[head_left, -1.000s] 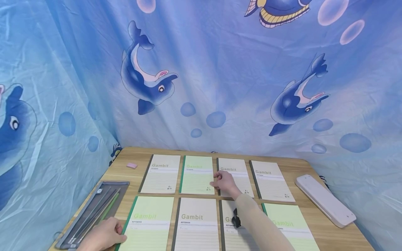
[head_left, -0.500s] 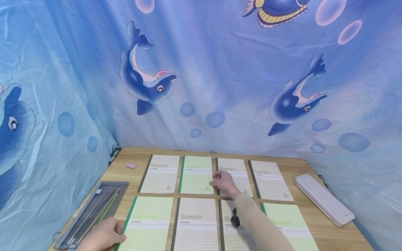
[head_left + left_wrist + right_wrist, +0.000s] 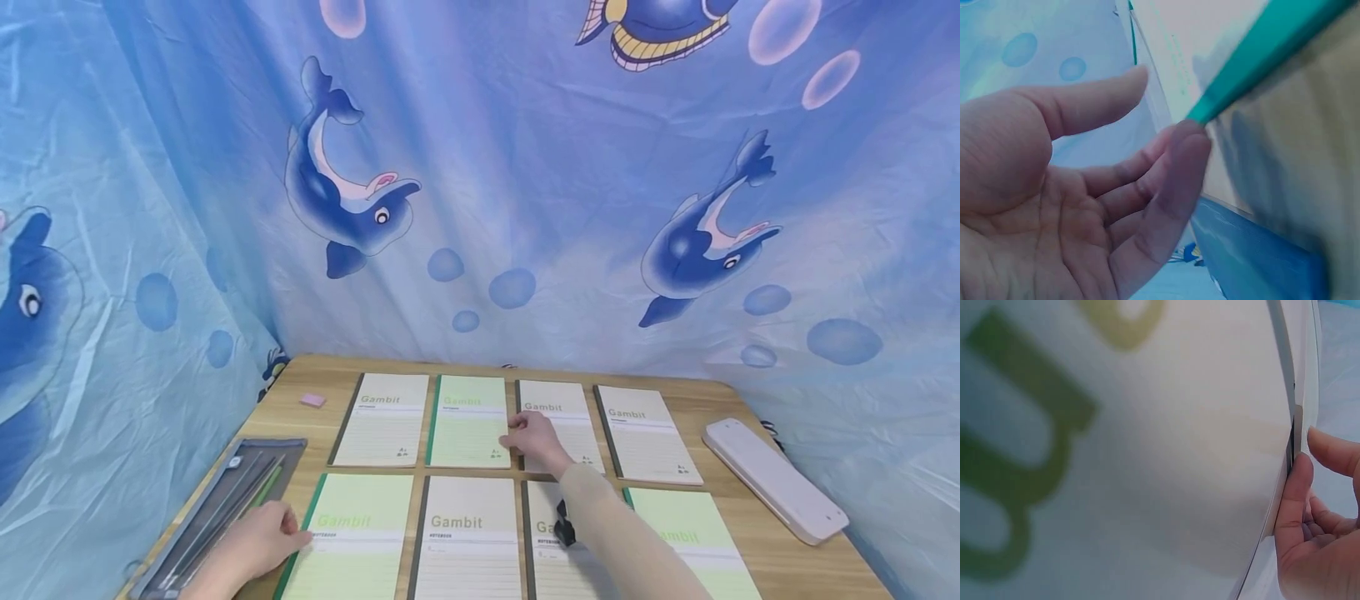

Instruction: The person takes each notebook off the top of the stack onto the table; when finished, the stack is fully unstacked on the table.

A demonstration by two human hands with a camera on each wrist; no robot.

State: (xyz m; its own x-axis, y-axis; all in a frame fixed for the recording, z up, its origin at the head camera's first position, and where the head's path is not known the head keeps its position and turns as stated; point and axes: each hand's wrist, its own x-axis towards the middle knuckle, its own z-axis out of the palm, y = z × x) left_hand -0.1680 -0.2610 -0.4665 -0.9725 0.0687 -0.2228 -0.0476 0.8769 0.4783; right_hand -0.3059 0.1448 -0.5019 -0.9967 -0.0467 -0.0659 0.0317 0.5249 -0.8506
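Observation:
Eight-across-two rows aside, several "Gambit" notebooks lie flat on the table. My left hand (image 3: 258,540) is at the green spine of the front-left pale green notebook (image 3: 363,508). In the left wrist view its thumb stands apart from the fingers, with a fingertip right at the green spine (image 3: 1254,62). My right hand (image 3: 538,440) reaches over the front row to the back row. Its fingertips are at the right edge of the pale green notebook (image 3: 468,429), and the hand overlaps the white notebook (image 3: 562,397) beside it. Thumb and index finger (image 3: 1297,487) are apart in the right wrist view.
A grey mesh pencil pouch (image 3: 217,492) with pencils lies at left, partly under my left forearm. A pink eraser (image 3: 312,400) sits behind it. At right is a white pencil case (image 3: 776,482). A blue dolphin-print curtain (image 3: 480,208) hangs close behind the wooden table (image 3: 330,364).
My left hand has moved slightly up and right, bringing its fingertips onto the front-left notebook's spine edge. My right hand and the notebooks have stayed in place.

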